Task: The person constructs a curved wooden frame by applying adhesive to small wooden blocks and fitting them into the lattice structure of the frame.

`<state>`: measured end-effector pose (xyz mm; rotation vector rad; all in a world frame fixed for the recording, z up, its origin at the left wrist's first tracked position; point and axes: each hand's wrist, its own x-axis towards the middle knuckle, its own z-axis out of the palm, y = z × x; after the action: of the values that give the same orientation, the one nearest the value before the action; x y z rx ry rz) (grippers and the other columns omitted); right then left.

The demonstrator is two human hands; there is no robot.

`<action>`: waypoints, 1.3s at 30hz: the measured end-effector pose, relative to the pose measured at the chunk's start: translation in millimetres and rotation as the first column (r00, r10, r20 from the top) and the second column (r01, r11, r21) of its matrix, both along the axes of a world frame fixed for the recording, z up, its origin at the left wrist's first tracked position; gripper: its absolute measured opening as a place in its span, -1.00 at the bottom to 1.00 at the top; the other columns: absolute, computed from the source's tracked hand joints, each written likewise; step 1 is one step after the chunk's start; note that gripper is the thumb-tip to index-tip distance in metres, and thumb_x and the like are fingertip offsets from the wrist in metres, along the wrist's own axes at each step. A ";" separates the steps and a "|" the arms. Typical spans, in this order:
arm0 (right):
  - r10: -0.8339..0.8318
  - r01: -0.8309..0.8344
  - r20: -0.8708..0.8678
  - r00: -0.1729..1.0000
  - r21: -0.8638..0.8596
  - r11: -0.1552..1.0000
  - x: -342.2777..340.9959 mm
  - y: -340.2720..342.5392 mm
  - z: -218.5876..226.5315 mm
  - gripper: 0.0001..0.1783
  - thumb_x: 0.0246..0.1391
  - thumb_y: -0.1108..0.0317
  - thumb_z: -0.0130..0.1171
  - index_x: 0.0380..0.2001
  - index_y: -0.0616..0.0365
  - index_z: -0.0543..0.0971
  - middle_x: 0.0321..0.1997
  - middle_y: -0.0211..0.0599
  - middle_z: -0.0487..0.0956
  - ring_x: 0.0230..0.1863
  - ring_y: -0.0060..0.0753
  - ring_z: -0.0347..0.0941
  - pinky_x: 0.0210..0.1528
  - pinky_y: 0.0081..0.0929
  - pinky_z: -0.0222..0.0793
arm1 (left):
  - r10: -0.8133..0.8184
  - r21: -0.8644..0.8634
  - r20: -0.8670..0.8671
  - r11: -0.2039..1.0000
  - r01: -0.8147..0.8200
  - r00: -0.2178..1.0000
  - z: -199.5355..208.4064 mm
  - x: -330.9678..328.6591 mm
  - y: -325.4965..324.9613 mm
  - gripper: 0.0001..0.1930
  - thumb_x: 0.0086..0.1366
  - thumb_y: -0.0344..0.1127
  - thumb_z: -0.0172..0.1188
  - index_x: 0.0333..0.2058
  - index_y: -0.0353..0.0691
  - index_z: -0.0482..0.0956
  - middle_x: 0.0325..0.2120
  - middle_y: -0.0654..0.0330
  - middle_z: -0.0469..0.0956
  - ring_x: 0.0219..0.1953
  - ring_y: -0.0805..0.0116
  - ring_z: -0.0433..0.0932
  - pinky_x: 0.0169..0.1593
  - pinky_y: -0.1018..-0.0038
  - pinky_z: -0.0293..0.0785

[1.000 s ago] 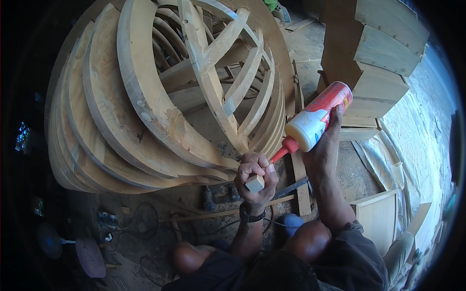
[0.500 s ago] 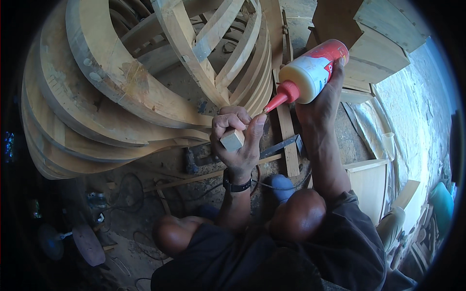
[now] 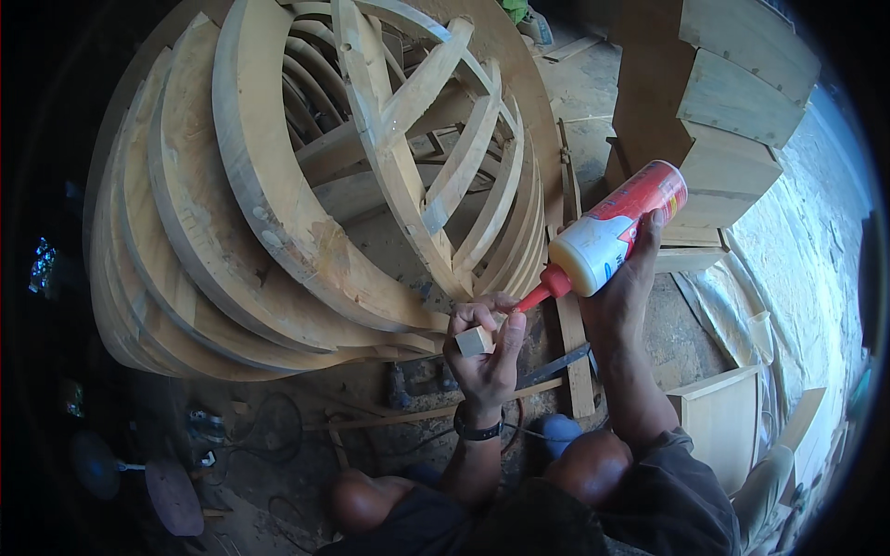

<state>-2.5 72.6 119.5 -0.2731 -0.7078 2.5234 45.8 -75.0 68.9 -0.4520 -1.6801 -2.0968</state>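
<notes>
A small square-ended wooden block is held in my left hand, its fingers curled around it and its cut end facing up. My right hand grips a red and white glue bottle, tilted with its red nozzle pointing down to the left. The nozzle's tip is right at my left thumb and fingertips; whether it touches the block is hidden, and I cannot make out any glue coming out.
A large curved wooden rib frame fills the left and centre, close beyond my left hand. Wooden panels stand at the right beside pale plastic sheeting. A wooden strip, a metal square and cables lie on the floor below.
The whole view has shifted, so the frame, hands and bottle sit lower and slightly farther right in the picture. Both hands keep nearly the same grip, with the nozzle still by my left fingers.
</notes>
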 end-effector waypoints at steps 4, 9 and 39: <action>-0.084 0.090 -0.052 0.995 0.114 0.989 -0.3 8.0 -6.1 -0.41 0.29 -0.15 0.00 0.02 0.19 0.36 -0.18 -0.23 0.54 -0.21 -0.39 0.54 -0.10 -0.34 0.50 | -0.036 0.087 0.215 0.996 0.017 0.976 9.4 3.1 -0.7 -0.74 0.26 -0.56 0.22 -0.27 -0.17 0.28 -0.18 0.05 0.52 -0.17 0.46 0.47 0.02 0.46 0.40; -0.137 0.148 -0.084 0.987 0.146 0.978 0.1 10.8 -7.5 -0.40 0.29 -0.16 0.00 0.02 0.21 0.36 -0.18 -0.23 0.53 -0.21 -0.39 0.54 -0.10 -0.33 0.50 | -0.150 0.223 0.334 0.972 0.076 0.931 21.8 4.6 -2.4 -0.74 0.24 -0.58 0.23 -0.30 -0.15 0.30 -0.25 0.12 0.55 -0.23 0.52 0.48 -0.08 0.53 0.40; -0.153 0.189 -0.159 0.975 0.239 0.952 7.1 11.3 -8.8 -0.38 0.30 -0.17 -0.02 0.03 0.23 0.34 -0.15 -0.22 0.49 -0.14 -0.37 0.52 -0.05 -0.31 0.48 | -0.758 0.781 0.264 0.531 0.328 0.596 -9.2 -8.6 -16.4 -0.85 0.32 -0.44 0.18 -0.28 -0.01 0.40 -0.34 0.30 0.61 -0.22 0.46 0.56 -0.01 0.34 0.48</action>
<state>4.7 83.9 110.7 -0.0654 -0.8990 2.2339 37.2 -91.4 59.7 -0.1122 -0.8640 -3.4468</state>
